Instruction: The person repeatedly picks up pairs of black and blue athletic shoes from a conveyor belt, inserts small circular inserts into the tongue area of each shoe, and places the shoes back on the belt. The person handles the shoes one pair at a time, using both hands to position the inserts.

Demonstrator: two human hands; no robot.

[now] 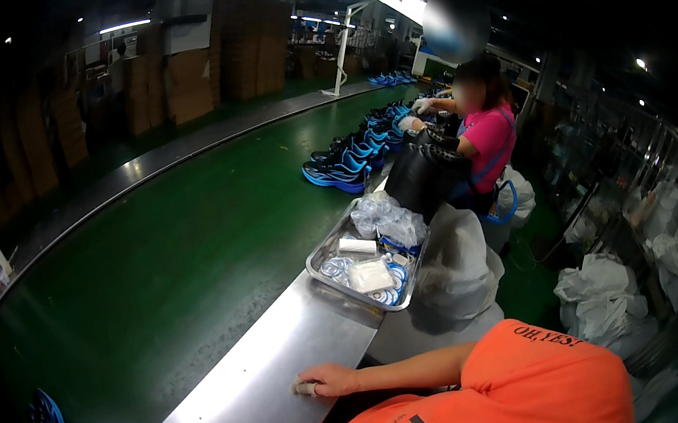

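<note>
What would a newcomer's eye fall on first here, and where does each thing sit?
The orange shirt at the lower right stands out first, with the person's right hand on the metal ledge to its left. Then come the blue-and-black shoes clustered on the green surface above centre, a co-worker in pink beside them. At the ledge's far end, a metal tray holds crumpled clear plastic.

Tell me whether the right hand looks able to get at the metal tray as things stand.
Probably yes: the right hand appears to rest on the metal ledge, and nothing visible blocks the way to the metal tray.
</note>
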